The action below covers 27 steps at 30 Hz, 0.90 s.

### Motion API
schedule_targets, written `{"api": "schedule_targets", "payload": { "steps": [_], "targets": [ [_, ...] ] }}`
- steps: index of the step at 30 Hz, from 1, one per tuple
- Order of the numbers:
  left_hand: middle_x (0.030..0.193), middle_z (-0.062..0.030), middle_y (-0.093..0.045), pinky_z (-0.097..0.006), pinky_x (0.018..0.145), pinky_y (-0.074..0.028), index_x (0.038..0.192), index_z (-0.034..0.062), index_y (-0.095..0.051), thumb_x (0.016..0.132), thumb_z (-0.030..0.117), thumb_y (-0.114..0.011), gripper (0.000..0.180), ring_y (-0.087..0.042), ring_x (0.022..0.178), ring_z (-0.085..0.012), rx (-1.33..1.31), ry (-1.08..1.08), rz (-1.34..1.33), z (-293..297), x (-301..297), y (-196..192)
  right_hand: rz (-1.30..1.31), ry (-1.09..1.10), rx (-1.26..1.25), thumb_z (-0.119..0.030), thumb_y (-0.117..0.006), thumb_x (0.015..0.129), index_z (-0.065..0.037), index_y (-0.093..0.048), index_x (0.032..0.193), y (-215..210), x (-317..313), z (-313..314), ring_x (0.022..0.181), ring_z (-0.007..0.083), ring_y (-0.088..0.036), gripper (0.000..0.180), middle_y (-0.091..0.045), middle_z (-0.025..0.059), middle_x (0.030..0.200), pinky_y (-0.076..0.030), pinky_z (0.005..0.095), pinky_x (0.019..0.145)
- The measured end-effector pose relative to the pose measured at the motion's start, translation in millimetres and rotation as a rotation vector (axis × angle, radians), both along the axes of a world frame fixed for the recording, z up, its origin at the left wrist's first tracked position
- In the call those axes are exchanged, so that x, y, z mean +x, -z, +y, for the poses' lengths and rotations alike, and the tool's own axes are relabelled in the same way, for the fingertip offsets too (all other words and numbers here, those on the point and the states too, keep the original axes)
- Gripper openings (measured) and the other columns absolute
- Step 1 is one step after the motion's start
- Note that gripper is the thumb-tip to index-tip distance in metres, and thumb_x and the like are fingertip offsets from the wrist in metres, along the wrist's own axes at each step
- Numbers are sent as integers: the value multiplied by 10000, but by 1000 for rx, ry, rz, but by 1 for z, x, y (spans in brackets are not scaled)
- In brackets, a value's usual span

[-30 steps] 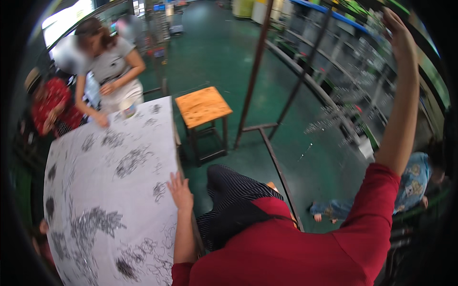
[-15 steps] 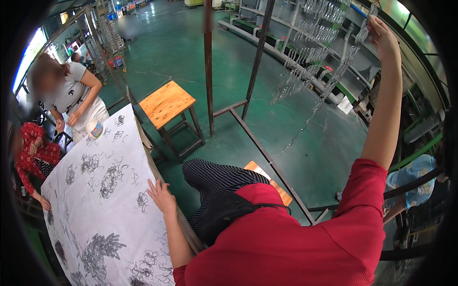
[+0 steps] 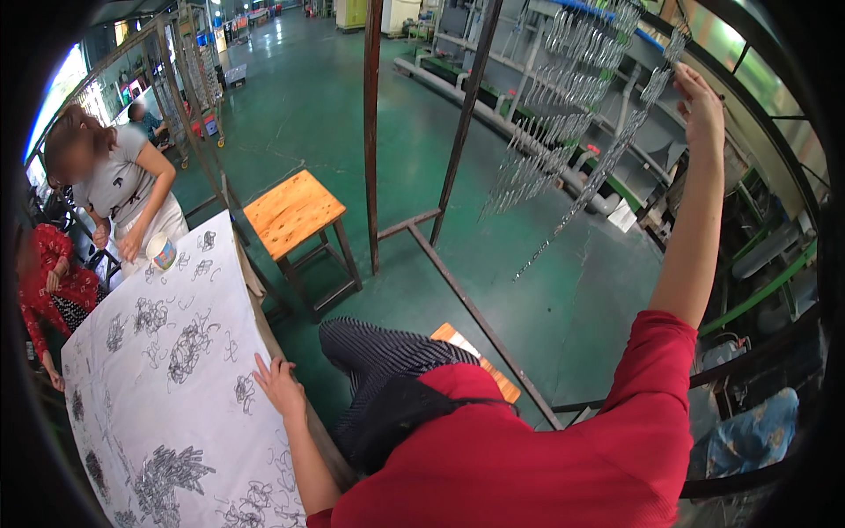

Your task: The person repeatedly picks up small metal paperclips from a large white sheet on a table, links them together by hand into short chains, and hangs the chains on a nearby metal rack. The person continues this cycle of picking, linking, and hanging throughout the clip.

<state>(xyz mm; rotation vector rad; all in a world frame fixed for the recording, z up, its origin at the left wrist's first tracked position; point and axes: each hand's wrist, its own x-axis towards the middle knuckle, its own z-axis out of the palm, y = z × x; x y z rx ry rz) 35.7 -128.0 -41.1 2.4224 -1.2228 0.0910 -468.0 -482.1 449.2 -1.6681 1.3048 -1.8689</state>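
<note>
My left hand (image 3: 280, 387) lies on the near right edge of the white-covered table (image 3: 224, 304), fingers spread and holding nothing. A small pile of dark, wiry hooks (image 3: 244, 390) is just beside its fingertips. My right arm is raised high to the right. My right hand (image 3: 701, 99) is beside the upper part of a hanging chain of shiny metal hooks (image 3: 629, 128), its fingers loosely bent and thumb apart. Whether a fingertip touches the chain I cannot tell. More strings of metal hooks (image 3: 563, 97) hang just left of it in rows.
Across the table stand a person in a grey shirt (image 3: 132, 176) and one in red (image 3: 57, 277). A paper cup (image 3: 161, 252) sits near the table's far edge. A wooden-topped stool (image 3: 295, 211) and a dark metal frame (image 3: 466, 304) stand on the green floor.
My right hand has come down from the chain's top to beside its upper part. The chain and rows of hooks have swung. My left hand stays on the table edge; the view has shifted slightly.
</note>
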Motion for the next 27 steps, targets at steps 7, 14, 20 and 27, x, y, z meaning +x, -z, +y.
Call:
{"api": "schedule_targets", "payload": {
  "steps": [7, 14, 20, 27],
  "targets": [
    [1172, -99, -567, -526, 1142, -132, 798, 77, -621, 590, -130, -608, 293, -264, 1378, -332, -60, -16, -30, -1, 1, 5, -42, 43, -71, -298, -728, 775, -171, -723, 974, -20, -3, -20, 812, 39, -532, 236, -625, -92, 849, -304, 277, 710],
    [1147, -86, -576, -522, 1140, -141, 782, 74, -628, 600, -139, -593, 282, -280, 1373, -325, -70, -34, -45, -1, 1, 7, -88, 128, -112, -299, -732, 762, -161, -743, 935, -76, -24, -55, 796, 49, -534, 222, -662, -63, 863, -302, 260, 659],
    [1129, -80, -576, -522, 1141, -143, 784, 74, -627, 591, -134, -596, 285, -286, 1370, -325, -81, -22, -54, -5, -2, 6, -31, 161, -99, -337, -763, 740, -158, -731, 951, -109, -45, -85, 662, 38, -472, 279, -592, -63, 766, -262, 235, 551],
    [1140, -72, -564, -522, 1141, -146, 805, 81, -616, 532, -119, -644, 340, -276, 1372, -327, -51, -11, -94, 0, 1, 8, 92, 241, -95, -382, -741, 755, -108, -713, 931, -118, -58, -115, 622, 64, -437, 327, -599, -35, 778, -284, 241, 539]
  ]
}}
